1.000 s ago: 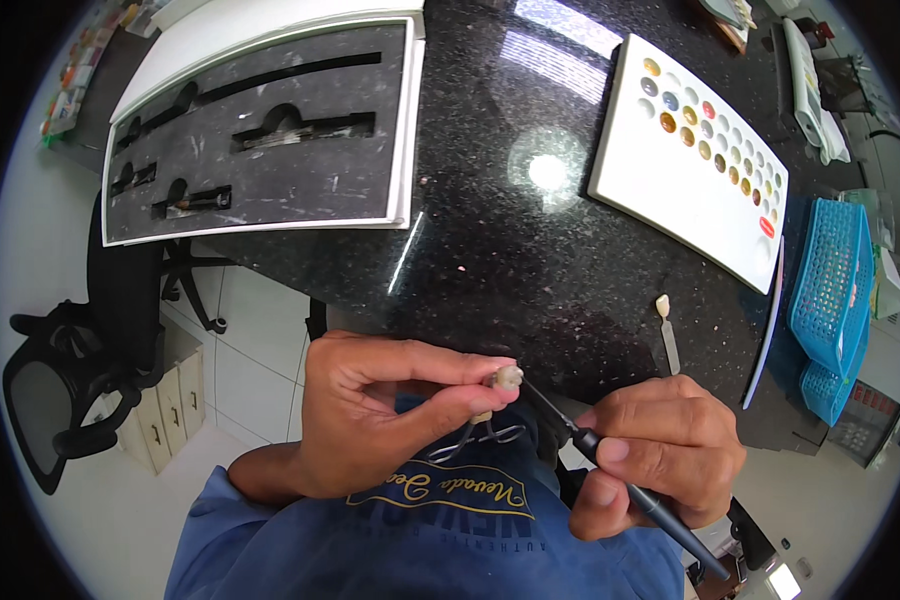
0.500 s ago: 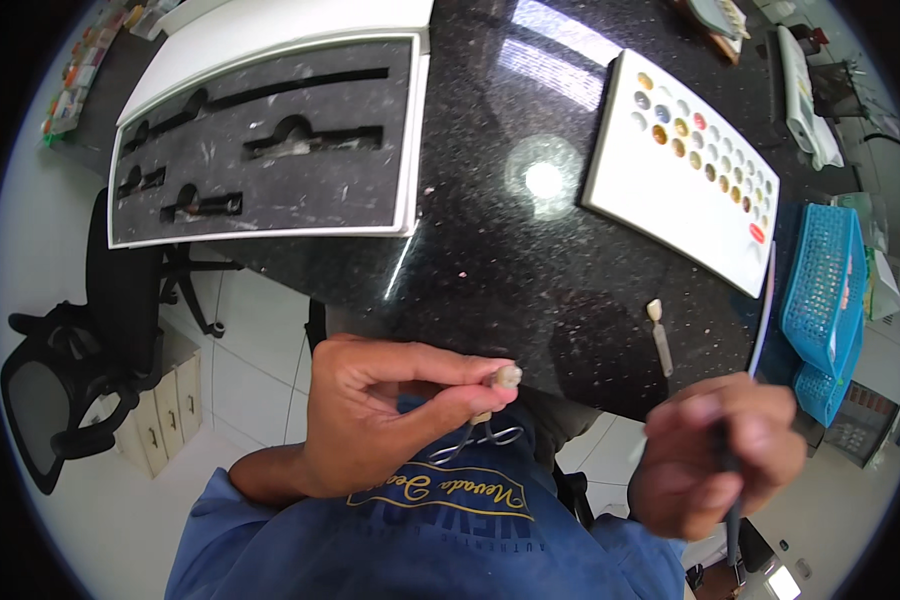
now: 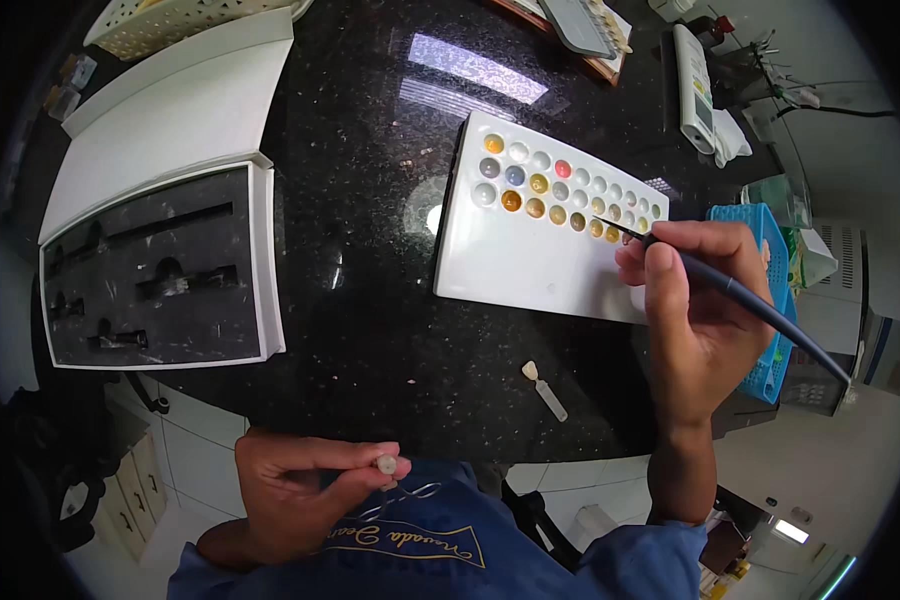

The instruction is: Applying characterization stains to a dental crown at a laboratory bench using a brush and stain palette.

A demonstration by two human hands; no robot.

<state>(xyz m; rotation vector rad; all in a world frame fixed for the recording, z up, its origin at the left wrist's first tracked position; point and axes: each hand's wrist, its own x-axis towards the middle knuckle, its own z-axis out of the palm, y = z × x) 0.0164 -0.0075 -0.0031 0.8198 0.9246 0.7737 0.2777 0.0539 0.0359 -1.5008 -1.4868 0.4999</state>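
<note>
Between the thumb and fingertips of my left hand [image 3: 295, 490] is a small whitish tooth crown [image 3: 386, 464], low in front of my shirt. Thin metal loops [image 3: 417, 491], like the handle of a clamp, hang below it; how they join is hidden by the fingers. My right hand [image 3: 700, 330] grips a dark-handled fine paintbrush [image 3: 760, 308] like a pen. Its thin pointed tip is over the wells of a white palette [image 3: 530, 265], at the lower rows of yellow and brown paints; whether it touches paint I cannot tell.
A tooth shade tab [image 3: 548, 395] lies on the black speckled table [image 3: 370, 330] below the palette. At left stands an open white case [image 3: 267, 250] with dark cut-out foam. Blue plastic baskets [image 3: 770, 370] stand beyond my right hand. A white remote-like device [image 3: 695, 95] is at back right.
My right hand has gone up and forward, bringing the brush from beside the table edge to the palette. The view has shifted right; my left hand still holds the crown.
</note>
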